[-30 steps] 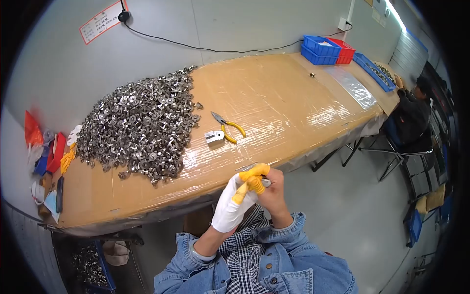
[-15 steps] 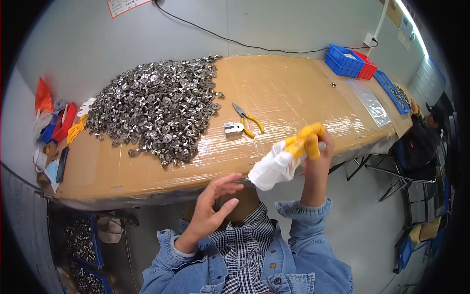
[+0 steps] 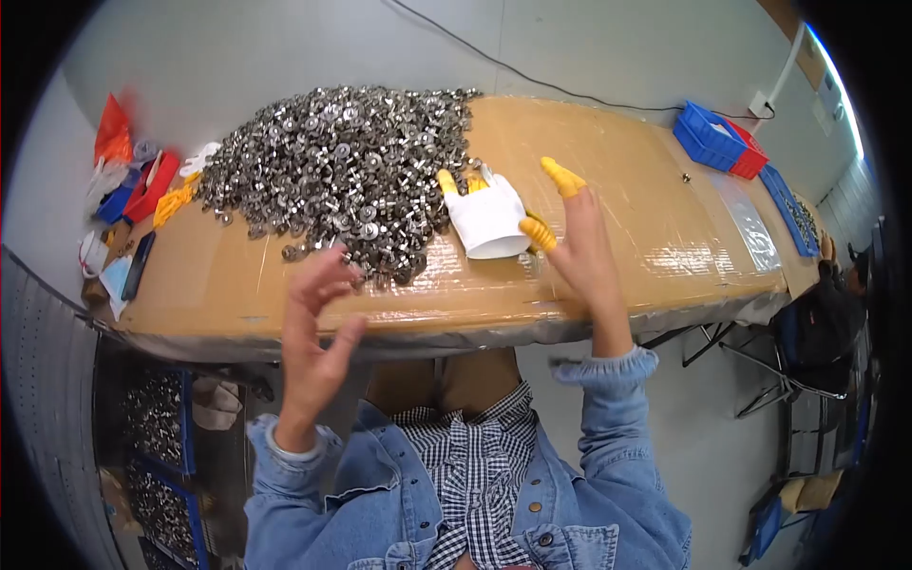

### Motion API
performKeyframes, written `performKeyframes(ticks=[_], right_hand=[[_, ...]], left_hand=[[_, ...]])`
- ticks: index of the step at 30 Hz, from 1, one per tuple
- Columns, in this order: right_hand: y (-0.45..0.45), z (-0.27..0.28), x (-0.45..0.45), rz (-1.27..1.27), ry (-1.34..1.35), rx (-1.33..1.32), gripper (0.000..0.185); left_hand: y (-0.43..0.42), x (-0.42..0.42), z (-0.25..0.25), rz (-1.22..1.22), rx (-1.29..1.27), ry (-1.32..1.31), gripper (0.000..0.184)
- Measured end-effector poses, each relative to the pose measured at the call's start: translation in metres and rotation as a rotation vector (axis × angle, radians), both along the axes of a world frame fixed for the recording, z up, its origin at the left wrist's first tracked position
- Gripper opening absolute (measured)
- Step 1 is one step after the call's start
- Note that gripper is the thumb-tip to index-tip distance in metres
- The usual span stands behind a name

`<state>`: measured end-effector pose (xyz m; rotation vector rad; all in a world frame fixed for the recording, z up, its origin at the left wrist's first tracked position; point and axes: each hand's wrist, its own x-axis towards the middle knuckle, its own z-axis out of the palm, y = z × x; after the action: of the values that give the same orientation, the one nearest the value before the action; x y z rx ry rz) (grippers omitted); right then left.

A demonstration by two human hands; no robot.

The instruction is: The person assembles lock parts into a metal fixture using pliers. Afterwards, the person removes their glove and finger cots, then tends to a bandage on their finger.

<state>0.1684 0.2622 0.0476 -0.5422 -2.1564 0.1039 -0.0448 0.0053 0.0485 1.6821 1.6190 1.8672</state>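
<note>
My left hand, bare, is over the table's front edge with its fingers apart and nothing in it. My right hand has yellow covers on two fingertips; these are spread, one close beside the cuff of a white glove. The glove, with yellow fingertips, is at the right edge of a big pile of small metal parts. Whether it rests fully on the table cannot be made out. The pliers and the small metal block are hidden from view.
Blue and red bins stand at the back right of the cardboard-covered table, near a long blue tray. A seated person is at far right. Trays of parts sit below left.
The glove has left my right hand's grip and is now by the pile, over where the pliers were. My left hand has moved left. The whole view has shifted.
</note>
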Motion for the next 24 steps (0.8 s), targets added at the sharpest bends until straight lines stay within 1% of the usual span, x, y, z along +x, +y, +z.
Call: performKeyframes(ticks=[2,4,6,7,10,11,14,18,21,24], right_hand=[[-0.029,0.005,-0.002,0.033,-0.106,0.010,0.067],[-0.043,-0.001,-0.008,0.020,-0.222,0.061,0.064],[-0.039,-0.014,-0.020,-0.016,-0.333,0.162,0.059],[-0.035,-0.026,-0.025,-0.062,-0.401,0.128,0.051],[-0.025,-0.038,-0.028,-0.020,-0.442,0.063,0.047],[-0.023,-0.042,-0.028,-0.038,-0.461,0.096,0.047],[-0.026,-0.037,-0.032,-0.055,-0.470,0.069,0.048],[-0.015,-0.043,-0.033,-0.101,-0.512,0.121,0.047],[-0.017,-0.036,-0.038,-0.134,-0.483,0.177,0.046],[-0.017,-0.028,-0.042,-0.213,-0.637,0.159,0.049]], left_hand=[[0.004,-0.010,0.018,0.023,0.181,0.024,0.062],[0.005,-0.014,0.054,0.095,0.271,0.145,0.078],[0.004,-0.005,0.093,0.047,0.509,0.221,0.088],[0.004,-0.001,0.109,0.030,0.602,0.275,0.087],[0.003,0.009,0.134,-0.017,0.771,0.410,0.087],[0.006,0.011,0.137,-0.026,0.801,0.441,0.087],[0.013,0.018,0.135,-0.048,0.844,0.485,0.087],[0.018,0.032,0.111,-0.077,0.826,0.483,0.086],[0.020,0.044,0.092,-0.097,0.791,0.482,0.086],[0.023,0.046,0.087,-0.119,0.758,0.511,0.086]])
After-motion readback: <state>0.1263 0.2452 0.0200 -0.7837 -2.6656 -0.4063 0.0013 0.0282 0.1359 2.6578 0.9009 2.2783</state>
